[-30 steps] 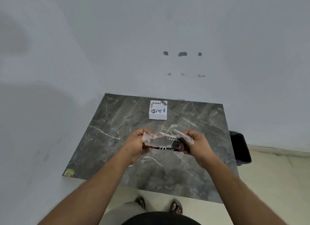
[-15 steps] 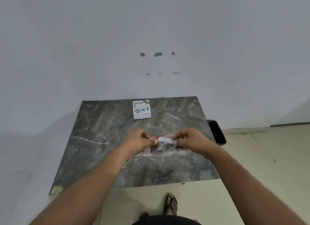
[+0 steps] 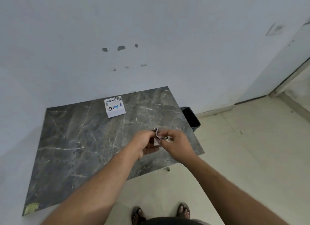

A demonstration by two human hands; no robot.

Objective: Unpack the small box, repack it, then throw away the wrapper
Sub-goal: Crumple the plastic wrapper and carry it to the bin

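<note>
A small white box [image 3: 114, 106] with a printed label sits closed at the far side of the dark marble table [image 3: 83, 149]. Over the table's right part, my left hand [image 3: 144, 141] and my right hand [image 3: 176, 141] pinch a crumpled clear wrapper [image 3: 158, 136] between them. The wrapper is folded small and mostly hidden by my fingers. Both hands are well in front of and to the right of the box.
A black bin [image 3: 191, 118] stands on the floor behind the table's right edge, against the white wall. A yellowish patch [image 3: 31, 208] marks the table's near left corner. My sandalled feet [image 3: 161, 213] stand on pale floor tiles at the table's front.
The view has swung to the right, so the table and box now sit further left. My hands have come closer together and the wrapper is crumpled into a smaller wad.
</note>
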